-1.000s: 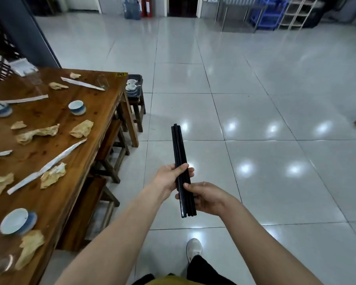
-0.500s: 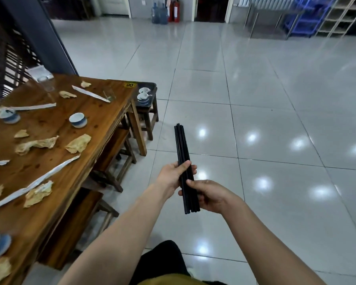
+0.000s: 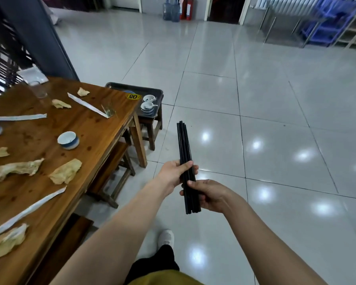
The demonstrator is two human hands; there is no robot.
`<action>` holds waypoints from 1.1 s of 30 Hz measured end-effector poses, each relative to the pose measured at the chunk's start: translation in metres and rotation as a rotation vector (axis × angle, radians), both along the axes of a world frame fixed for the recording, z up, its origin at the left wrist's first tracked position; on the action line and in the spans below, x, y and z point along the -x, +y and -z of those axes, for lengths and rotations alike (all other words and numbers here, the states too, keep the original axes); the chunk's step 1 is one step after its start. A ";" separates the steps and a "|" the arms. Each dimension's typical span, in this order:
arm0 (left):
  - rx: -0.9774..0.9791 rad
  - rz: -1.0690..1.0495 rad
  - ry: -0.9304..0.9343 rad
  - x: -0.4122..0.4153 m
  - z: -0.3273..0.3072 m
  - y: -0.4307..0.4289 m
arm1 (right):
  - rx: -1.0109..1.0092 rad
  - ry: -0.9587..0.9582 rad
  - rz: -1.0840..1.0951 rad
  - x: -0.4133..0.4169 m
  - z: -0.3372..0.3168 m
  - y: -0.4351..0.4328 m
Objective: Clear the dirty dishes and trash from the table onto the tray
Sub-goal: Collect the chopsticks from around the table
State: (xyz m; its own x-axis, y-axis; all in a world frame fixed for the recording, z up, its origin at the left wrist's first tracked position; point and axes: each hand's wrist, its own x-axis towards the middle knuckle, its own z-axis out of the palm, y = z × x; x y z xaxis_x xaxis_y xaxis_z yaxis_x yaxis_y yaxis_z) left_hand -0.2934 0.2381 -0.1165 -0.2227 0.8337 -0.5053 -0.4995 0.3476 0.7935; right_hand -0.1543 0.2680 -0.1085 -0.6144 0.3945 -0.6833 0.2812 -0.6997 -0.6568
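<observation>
A bundle of black chopsticks (image 3: 183, 145) is held over the floor, tips pointing away. My left hand (image 3: 174, 171) grips its middle and my right hand (image 3: 209, 195) grips its near end. The wooden table (image 3: 95, 128) stands to my left, strewn with crumpled tan napkins (image 3: 65, 171), white paper chopstick sleeves (image 3: 86, 104) and a blue-and-white cup (image 3: 68, 139). The dark tray (image 3: 132, 88) sits on a stool past the table's far corner, holding stacked small cups and saucers (image 3: 148, 105).
Wooden benches (image 3: 111, 167) run under the table's right edge. A drinking glass (image 3: 38, 90) and another glass (image 3: 109, 111) stand on the table. A dark pillar (image 3: 35, 38) rises behind it. Tiled floor spreads to the right, with blue crates and shelving far back.
The view has advanced along the table toward the tray, which now shows more fully. Both hands keep the same hold on the chopsticks.
</observation>
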 end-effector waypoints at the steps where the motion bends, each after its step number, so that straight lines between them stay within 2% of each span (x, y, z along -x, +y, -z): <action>1: 0.000 -0.005 -0.001 0.010 -0.001 0.012 | -0.007 -0.008 -0.015 0.011 -0.001 0.013; 14: -0.003 -0.017 -0.058 0.099 -0.005 0.134 | -0.153 -0.081 -0.098 0.101 -0.011 0.138; 23: 0.008 -0.078 -0.057 0.123 0.002 0.208 | -0.110 -0.065 -0.134 0.128 0.004 0.220; 33: 0.047 -0.150 -0.032 0.123 0.002 0.338 | -0.060 -0.047 -0.246 0.134 -0.001 0.368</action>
State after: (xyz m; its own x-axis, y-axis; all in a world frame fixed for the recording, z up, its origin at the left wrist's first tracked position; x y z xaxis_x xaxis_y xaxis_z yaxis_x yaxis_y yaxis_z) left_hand -0.4163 0.5764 -0.1189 -0.3263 0.7676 -0.5517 -0.5731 0.3035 0.7612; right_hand -0.2883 0.6358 -0.1079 -0.6647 0.2782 -0.6934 0.4695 -0.5664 -0.6773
